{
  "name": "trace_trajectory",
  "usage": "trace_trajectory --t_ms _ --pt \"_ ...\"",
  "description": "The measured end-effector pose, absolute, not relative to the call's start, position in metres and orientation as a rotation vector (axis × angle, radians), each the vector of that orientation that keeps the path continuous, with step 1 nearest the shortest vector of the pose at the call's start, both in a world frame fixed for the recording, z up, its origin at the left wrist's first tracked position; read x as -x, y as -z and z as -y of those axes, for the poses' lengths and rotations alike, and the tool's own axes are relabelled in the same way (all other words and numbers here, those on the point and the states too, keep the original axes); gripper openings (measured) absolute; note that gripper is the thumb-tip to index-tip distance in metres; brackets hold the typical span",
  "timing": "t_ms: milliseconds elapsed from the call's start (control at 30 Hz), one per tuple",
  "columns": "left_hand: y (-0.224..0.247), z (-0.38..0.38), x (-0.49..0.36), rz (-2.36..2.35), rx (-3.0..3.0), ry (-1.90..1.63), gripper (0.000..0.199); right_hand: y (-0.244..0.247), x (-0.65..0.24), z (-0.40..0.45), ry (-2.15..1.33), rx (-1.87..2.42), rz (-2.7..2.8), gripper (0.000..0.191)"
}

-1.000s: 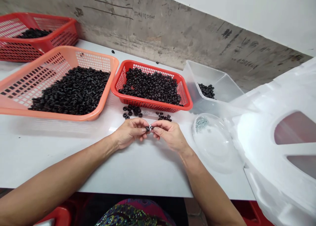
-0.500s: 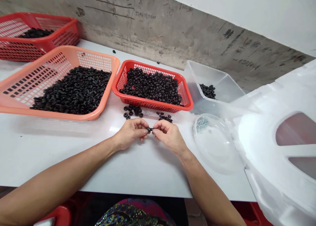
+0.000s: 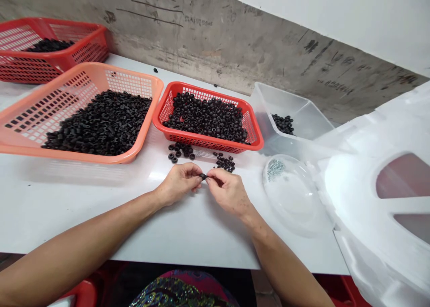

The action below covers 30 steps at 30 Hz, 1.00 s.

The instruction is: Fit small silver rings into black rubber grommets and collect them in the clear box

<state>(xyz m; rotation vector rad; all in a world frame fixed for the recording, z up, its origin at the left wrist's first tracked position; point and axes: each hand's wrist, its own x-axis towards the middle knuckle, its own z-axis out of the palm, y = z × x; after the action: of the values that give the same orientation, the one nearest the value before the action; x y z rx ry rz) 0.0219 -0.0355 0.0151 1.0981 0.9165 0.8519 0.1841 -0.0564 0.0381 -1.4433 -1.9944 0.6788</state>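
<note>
Left hand and right hand: both grips closed, together pinching a small black ring between the fingertips, just above the white tabletop. Directly beyond, loose black rings lie near the hands. Farther out, a red mesh basket heaped with rings stands between an orange mesh basket and a clear plastic tub. A clear dish lies right of the hands.

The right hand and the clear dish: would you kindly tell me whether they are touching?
Apart: the head view shows bare white table between the right hand, which pinches a black ring, and the clear dish.
</note>
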Motion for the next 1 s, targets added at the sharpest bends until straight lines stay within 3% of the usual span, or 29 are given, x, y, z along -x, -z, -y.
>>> trace_trajectory --t_ms 367,767,1000 --pt "-0.008 0.039 -0.022 -1.013 -1.326 -0.900 0.011 -0.033 -0.183 0.058 -0.444 1.352 2.192 0.021" --pt "-0.022 0.039 -0.019 -1.014 -1.094 -0.838 0.004 -0.033 -0.179 0.051 -1.133 1.490 1.581 0.008" --pt "-0.022 0.038 -0.021 -1.019 -0.940 -0.790 0.003 -0.027 -0.176 0.055 -1.035 1.508 1.727 0.012"
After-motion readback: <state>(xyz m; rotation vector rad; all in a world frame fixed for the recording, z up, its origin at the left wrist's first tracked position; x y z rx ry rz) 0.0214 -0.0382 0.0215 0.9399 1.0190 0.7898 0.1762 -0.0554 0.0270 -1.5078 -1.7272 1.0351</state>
